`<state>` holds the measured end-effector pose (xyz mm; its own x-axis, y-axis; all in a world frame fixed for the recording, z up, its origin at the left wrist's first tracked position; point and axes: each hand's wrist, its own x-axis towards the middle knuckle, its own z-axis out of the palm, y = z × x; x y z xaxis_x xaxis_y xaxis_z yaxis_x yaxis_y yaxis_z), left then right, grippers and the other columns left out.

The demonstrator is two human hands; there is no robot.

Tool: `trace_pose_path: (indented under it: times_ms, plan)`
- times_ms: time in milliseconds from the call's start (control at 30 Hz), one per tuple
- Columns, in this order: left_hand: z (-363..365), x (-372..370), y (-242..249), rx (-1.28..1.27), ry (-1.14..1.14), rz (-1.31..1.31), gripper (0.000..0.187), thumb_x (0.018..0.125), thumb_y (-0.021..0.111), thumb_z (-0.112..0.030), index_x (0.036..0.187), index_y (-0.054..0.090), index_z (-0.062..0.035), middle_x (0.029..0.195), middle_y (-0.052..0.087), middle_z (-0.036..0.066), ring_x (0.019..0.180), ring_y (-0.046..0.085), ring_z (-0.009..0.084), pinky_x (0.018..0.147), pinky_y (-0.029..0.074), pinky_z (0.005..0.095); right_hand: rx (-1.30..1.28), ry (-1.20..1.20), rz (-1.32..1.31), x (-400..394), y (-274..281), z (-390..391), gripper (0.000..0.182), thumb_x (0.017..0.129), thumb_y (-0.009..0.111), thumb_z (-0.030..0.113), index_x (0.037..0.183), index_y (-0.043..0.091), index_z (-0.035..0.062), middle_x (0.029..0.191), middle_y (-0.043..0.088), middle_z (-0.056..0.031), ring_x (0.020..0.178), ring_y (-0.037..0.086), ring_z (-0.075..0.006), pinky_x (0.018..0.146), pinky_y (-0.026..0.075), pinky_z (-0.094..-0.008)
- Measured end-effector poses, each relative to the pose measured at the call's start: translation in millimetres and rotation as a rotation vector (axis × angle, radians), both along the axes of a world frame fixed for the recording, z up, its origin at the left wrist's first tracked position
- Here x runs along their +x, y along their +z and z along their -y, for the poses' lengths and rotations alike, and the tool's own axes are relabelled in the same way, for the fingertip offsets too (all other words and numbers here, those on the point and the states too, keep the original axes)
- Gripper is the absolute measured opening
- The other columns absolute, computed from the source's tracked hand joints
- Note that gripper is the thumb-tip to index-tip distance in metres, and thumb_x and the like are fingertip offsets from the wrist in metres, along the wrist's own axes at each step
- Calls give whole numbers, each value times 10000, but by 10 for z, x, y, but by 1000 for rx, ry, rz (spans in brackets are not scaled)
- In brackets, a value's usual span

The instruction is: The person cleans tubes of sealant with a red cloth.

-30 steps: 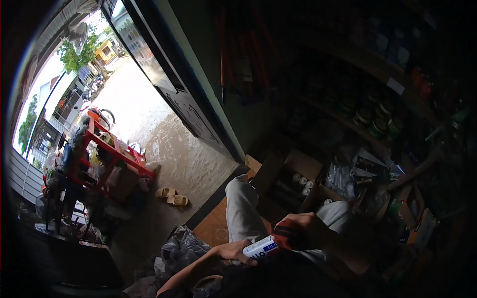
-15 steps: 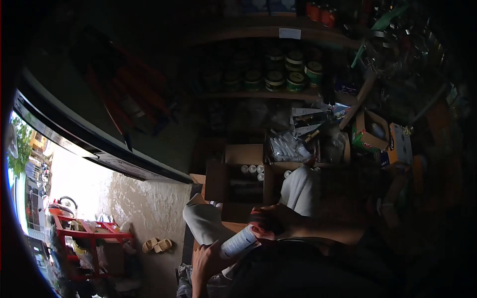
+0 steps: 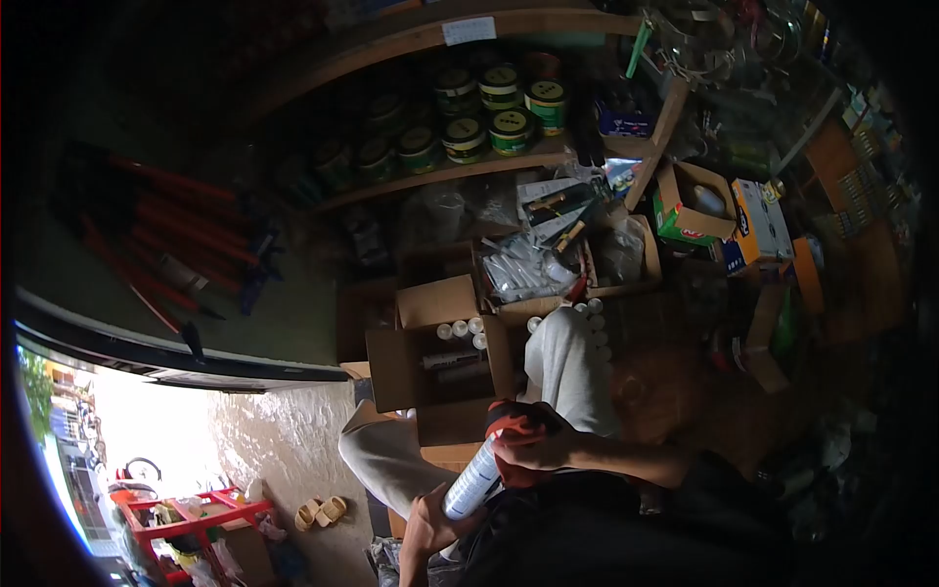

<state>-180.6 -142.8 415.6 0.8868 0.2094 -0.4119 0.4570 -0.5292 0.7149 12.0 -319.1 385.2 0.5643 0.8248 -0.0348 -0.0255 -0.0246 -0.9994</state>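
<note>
Both hands clamp the white tube [image 3: 472,482], right hand [image 3: 528,442] at its upper end, left hand [image 3: 427,525] at its lower end, just short of the open carton [image 3: 430,377] edge.

Single view only, head cam on me, fisheye with heavy dark vignette at the edges. It looks forward and down, rolled a bit, so the shelf of tins [image 3: 489,117] runs slanted across the top. My knees and the open cardboard box [image 3: 440,362] sit mid-frame, close. My hands are very near the lens at the bottom edge. Doorway and sunlit street [image 3: 147,430] fall bottom left, far off. No second view, so no overlap to report.
</note>
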Motion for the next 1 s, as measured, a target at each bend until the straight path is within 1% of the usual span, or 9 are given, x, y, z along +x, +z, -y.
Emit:
trace_pose_path:
  times_ms: [67, 267, 433, 500, 600, 733, 767, 867, 1000]
  plan:
    - [-54, 41, -73, -463, -101, -35, 542, 707, 846, -285, 1088, 649, 45, 855, 712, 125, 777, 678, 195, 709, 527, 336, 109, 148, 375, 178, -66, 68, 341, 803, 678, 342, 946, 643, 35, 873, 673, -101, 769, 674, -231, 736, 552, -316]
    - [10, 75, -280, -1177, 233, -130, 578, 780, 779, -236, 1214, 521, 45, 962, 665, 149, 737, 653, 194, 669, 529, 310, 164, 140, 133, 443, -144, 195, 275, 797, 636, 169, 1029, 632, 21, 958, 670, -99, 883, 670, -224, 778, 541, -312]
    - [102, 500, -132, -661, 627, 179, 592, 837, 703, -447, 1070, 554, 77, 811, 643, 177, 518, 609, 213, 424, 480, 287, -10, -239, -32, 425, -611, 524, 223, 874, 617, 97, 1074, 656, 6, 1073, 687, -92, 976, 666, -180, 873, 551, -299]
    - [187, 759, -65, -590, 586, 194, 570, 851, 696, -415, 1076, 550, 88, 811, 642, 180, 526, 615, 216, 429, 483, 287, -81, -278, 108, 360, -1123, 670, 208, 950, 560, 139, 1087, 650, 11, 1083, 690, -80, 1006, 647, -145, 890, 520, -263]
    - [335, 1179, -11, -520, 481, 212, 494, 871, 685, -316, 1082, 557, 112, 821, 636, 178, 551, 632, 212, 451, 500, 295, -163, -597, 17, 502, -610, 743, 164, 987, 529, 118, 1057, 637, 17, 1030, 706, -77, 958, 653, -126, 806, 515, -247]
    - [624, 1684, -86, -409, 393, 78, 425, 870, 673, -246, 1093, 598, 109, 833, 649, 157, 624, 639, 175, 560, 530, 292, -679, -863, 131, 513, -907, 1044, 142, 987, 552, 91, 985, 635, -25, 903, 730, -43, 769, 674, -99, 700, 524, -222]
    - [630, 1789, -148, -376, 298, 85, 417, 870, 678, -240, 1100, 606, 100, 849, 659, 153, 654, 639, 163, 596, 529, 289, -336, -1005, -137, 657, -712, 1008, 135, 963, 605, 115, 922, 642, -9, 828, 717, -41, 689, 662, -100, 638, 512, -227]
    - [678, 1937, -471, -303, 32, 194, 382, 829, 737, -171, 1128, 634, 43, 919, 701, 158, 774, 661, 148, 703, 540, 291, -755, -1158, -78, 757, -1076, 1408, 190, 962, 628, 207, 920, 642, 22, 729, 649, -32, 645, 622, -115, 599, 475, -254]
    - [857, 2090, -650, -18, -103, 405, 368, 747, 798, -120, 1059, 648, 4, 1005, 702, 166, 808, 704, 243, 730, 573, 333, -656, -1421, 124, 970, -1019, 1788, 293, 991, 579, 277, 921, 622, -4, 818, 657, -56, 711, 592, -127, 668, 455, -268]
